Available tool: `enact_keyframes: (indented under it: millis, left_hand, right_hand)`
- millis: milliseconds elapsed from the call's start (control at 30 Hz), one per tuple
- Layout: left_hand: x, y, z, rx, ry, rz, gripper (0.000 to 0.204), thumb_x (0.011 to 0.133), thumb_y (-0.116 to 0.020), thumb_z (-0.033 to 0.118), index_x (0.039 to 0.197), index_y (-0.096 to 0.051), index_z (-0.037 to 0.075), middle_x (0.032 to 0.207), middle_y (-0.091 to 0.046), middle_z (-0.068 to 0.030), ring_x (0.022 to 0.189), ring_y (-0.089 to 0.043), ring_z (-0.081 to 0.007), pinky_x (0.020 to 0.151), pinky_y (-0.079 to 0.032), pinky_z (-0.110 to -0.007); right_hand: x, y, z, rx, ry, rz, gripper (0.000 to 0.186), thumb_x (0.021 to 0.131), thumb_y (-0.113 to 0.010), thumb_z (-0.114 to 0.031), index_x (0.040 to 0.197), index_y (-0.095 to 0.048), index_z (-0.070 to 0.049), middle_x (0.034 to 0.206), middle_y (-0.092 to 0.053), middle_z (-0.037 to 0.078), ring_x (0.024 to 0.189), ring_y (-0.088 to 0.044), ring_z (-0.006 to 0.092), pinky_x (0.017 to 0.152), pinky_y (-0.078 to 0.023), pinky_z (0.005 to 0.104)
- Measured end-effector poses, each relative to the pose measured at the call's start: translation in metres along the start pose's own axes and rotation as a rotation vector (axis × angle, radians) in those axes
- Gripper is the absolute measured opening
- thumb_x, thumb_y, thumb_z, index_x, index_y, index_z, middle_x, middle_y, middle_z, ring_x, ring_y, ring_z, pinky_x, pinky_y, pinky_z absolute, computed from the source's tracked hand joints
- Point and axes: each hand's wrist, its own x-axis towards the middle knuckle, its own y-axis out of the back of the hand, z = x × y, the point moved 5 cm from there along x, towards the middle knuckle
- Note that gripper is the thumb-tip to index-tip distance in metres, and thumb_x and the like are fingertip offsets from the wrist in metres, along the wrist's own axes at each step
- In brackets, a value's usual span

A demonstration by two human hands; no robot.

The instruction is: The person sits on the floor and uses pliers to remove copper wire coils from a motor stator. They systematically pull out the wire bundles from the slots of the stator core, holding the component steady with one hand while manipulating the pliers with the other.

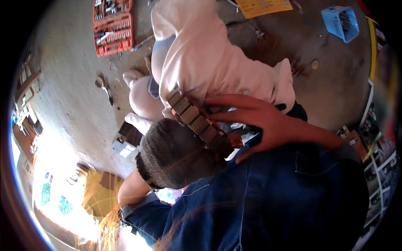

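Observation:
My right hand (268, 121) is bare, fingers and thumb spread wide. It lies over the right end of a row of metal blocks (197, 119), which looks like a laminated motor core. Reddish copper wire (235, 141) shows at that end, close to my thumb. My left forearm (133, 188) comes up from a blue sleeve and passes under a dark grey, finely ribbed rounded shape (180, 154) beside the blocks. I cannot tell whether this is a glove or another part; the left fingers are hidden. Pale pink cloth (213, 54) bulges just beyond the blocks.
An orange socket set case (114, 39) lies open at the far left. A ladle-like tool (104, 88) is on the concrete floor nearer. A blue plastic basket (331, 25) and a yellow sheet (264, 6) are at the far right. Dark boxes (130, 134) stand left of the grey shape.

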Motion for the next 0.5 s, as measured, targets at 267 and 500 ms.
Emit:
enact_keyframes:
  millis: [267,500]
  left_hand:
    - [-0.022,0.006,0.008,0.069,0.095,0.088,0.025,0.073,-0.072,0.028,0.095,-0.070,0.015,0.081,-0.060,-0.0031,0.074,-0.060,-0.0233,0.062,-0.047,-0.036]
    - [-0.031,-0.002,0.009,0.153,0.134,0.218,0.027,0.070,-0.075,0.029,0.091,-0.069,0.013,0.081,-0.060,-0.0046,0.073,-0.059,-0.0250,0.064,-0.046,-0.037]
  right_hand:
    - [-0.063,0.009,0.027,-0.586,0.029,-0.071,0.034,0.063,-0.081,-0.021,0.084,-0.058,-0.007,0.109,-0.061,0.009,0.104,-0.058,0.0274,0.091,-0.048,0.0387]
    - [-0.082,-0.009,0.011,-0.760,0.075,-0.062,0.030,0.064,-0.076,-0.019,0.083,-0.059,-0.004,0.121,-0.057,0.011,0.112,-0.055,0.0296,0.096,-0.046,0.0431]
